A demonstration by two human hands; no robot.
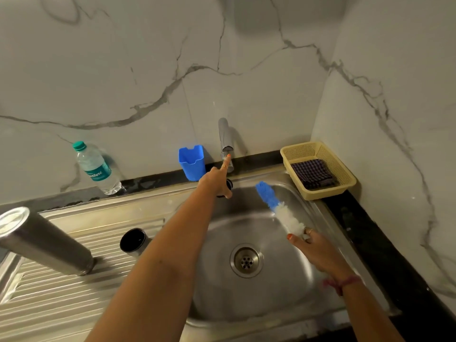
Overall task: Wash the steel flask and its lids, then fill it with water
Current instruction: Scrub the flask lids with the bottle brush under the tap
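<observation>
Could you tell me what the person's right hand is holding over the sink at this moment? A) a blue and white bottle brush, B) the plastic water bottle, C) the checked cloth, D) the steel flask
A: the right hand pinches the handle end of the blue and white bottle brush over the sink, while the steel flask stands apart on the drainboard.
</observation>
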